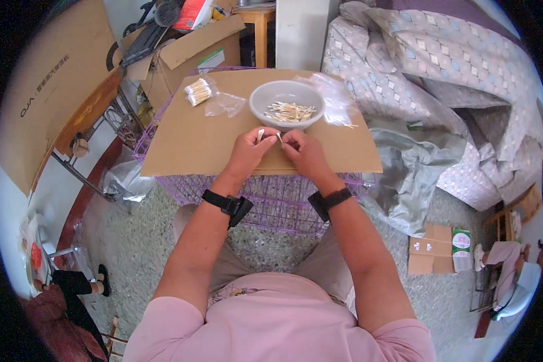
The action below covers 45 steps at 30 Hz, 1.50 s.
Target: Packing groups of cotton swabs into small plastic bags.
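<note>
Just in front of a grey plastic bowl point(283, 89), my two hands are close together above the cardboard. My left hand point(251, 151) is closed, with a thin white-tipped cotton swab point(260, 135) showing between its fingers. My right hand point(304, 152) pinches, and a small white swab end point(279, 137) shows between the two hands. Fingers hide most of what each hand holds. Many loose cotton swabs point(289, 111) lie in the bowl. Packed bundles of swabs point(200, 92) rest at the far left of the cardboard, beside a crumpled clear bag point(225, 104).
The cardboard sheet point(187, 142) tops a purple wire cage point(265, 208). Clear plastic bags point(330, 96) and a few stray swabs point(351, 125) lie right of the bowl. Patterned fabric point(452, 60) is heaped at the right; an open carton point(190, 51) stands behind left.
</note>
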Tool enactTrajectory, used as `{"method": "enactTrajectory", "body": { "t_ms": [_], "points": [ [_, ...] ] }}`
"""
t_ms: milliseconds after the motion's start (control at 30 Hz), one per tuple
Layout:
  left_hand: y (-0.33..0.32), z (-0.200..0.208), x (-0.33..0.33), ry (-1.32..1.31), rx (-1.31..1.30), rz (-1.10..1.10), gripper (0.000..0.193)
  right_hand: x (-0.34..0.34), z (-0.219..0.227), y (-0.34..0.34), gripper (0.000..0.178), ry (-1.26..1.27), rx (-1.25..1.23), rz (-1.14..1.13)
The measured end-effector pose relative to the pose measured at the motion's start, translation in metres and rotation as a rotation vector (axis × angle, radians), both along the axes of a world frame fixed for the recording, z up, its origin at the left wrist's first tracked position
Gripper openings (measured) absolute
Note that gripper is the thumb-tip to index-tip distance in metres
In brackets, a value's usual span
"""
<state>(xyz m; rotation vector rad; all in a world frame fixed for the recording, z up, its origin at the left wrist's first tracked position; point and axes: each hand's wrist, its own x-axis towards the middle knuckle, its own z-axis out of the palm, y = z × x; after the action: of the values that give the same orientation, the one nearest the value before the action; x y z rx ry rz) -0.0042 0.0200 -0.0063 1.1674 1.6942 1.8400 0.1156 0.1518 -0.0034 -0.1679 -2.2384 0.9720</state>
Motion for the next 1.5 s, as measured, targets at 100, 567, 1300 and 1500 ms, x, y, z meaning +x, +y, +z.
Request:
{"method": "enactTrajectory", "body": {
  "t_ms": [100, 567, 1300, 1500],
  "points": [
    [0.000, 0.002, 0.002, -0.023, 0.003, -0.009, 0.016, 0.001, 0.001, 0.000, 0.012, -0.014, 0.006, 0.023],
    [-0.006, 0.001, -0.002, -0.334, 0.180, 0.042, 0.015, 0.003, -0.001, 0.000, 0.018, 0.017, -0.041, 0.046],
    [-0.002, -0.001, -0.001, 0.027, 0.033, 0.042, 0.008, 0.002, 0.000, 0.001, 0.008, 0.120, -0.280, 0.003],
    [0.002, 0.007, 0.005, 0.221, -0.099, 0.024, 0.010, 0.004, -0.002, 0.004, 0.006, 0.172, -0.398, 0.149]
  ]
}}
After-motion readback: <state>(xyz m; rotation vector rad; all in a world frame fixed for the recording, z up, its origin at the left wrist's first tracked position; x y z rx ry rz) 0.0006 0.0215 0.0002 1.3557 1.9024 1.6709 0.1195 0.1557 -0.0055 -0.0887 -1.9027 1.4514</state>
